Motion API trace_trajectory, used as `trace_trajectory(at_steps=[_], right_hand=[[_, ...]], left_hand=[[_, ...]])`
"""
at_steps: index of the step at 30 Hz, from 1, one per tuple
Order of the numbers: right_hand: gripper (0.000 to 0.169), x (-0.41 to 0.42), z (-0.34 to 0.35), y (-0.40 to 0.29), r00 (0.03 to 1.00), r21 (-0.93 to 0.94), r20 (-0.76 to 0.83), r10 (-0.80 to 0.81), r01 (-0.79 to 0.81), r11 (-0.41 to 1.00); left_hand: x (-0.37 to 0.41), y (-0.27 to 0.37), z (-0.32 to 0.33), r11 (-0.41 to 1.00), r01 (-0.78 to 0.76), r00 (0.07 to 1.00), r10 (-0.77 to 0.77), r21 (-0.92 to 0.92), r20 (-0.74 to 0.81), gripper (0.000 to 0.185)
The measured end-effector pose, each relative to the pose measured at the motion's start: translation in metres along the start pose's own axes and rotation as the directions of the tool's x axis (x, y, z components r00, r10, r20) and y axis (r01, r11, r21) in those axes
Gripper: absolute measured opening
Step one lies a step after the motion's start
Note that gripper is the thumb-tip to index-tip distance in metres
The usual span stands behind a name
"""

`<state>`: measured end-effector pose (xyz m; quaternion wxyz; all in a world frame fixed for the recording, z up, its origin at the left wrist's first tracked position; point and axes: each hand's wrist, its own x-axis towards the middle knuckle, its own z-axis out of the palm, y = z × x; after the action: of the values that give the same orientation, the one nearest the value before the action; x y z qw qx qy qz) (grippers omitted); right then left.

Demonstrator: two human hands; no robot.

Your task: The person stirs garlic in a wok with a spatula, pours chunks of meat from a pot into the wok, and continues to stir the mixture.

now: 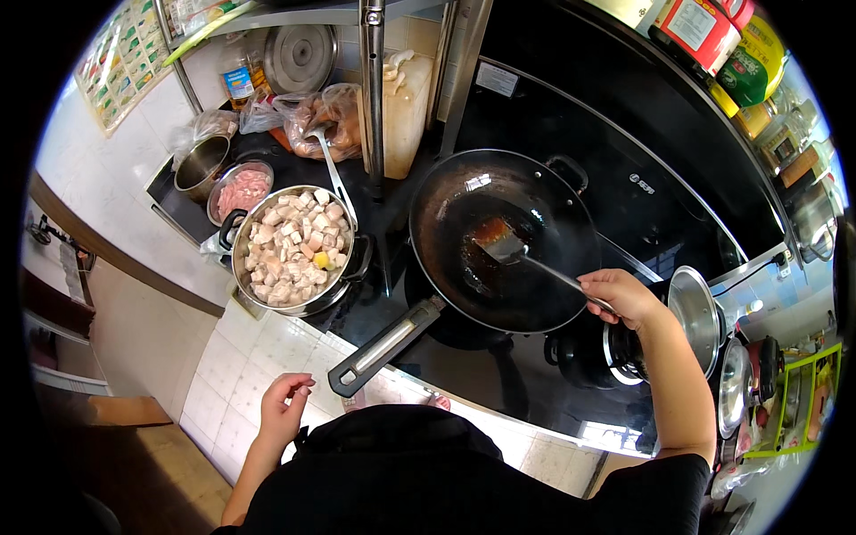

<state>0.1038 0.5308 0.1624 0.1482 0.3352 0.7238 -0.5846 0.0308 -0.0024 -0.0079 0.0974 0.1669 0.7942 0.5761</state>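
My right hand [618,297] grips the thin metal handle of a wok spatula [506,249]. The spatula's blade rests in the bottom of a dark wok [441,200], in a small pool of reddish-brown liquid [490,231]. The wok sits on the black glass cooktop [481,374], its long handle [384,348] pointing toward me. My left hand [286,404] hangs free near the end of that handle, apart from it, loosely curled with nothing in it. To the wok's left, a steel pot [301,309] is heaped with pale meat cubes [294,241] and a yellow piece [322,259].
Behind the pot are a bowl of pinkish sliced meat [244,192], an empty-looking metal pot [202,164] and a ladle [334,170]. A plastic jug [408,114] stands by the shelf post [374,93]. Lidded cookware [695,321] stands near my right arm.
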Motion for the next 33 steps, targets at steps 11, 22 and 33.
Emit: trace_trajectory(at_steps=[11, 22, 33], right_hand=[[0.040, -0.050, 0.024, 0.003, 0.746, -0.620, -0.401, -0.531, 0.206, 0.757], [0.041, -0.052, 0.050, 0.064, 0.699, -0.661, -0.305, -0.647, 0.334, 0.672], [0.043, -0.075, 0.121, 0.076, 0.672, -0.193, -0.622, -0.403, 0.367, 0.910]], left_hand=[[0.003, 0.000, -0.004, 0.994, 0.069, 0.995, -0.075, -0.088, -0.071, 0.023], [0.096, -0.015, -0.056, 0.975, 0.148, 0.898, -0.203, -0.167, -0.390, 0.038], [0.252, -0.078, -0.137, 0.821, 0.193, 0.811, -0.442, -0.537, -0.384, 0.034]])
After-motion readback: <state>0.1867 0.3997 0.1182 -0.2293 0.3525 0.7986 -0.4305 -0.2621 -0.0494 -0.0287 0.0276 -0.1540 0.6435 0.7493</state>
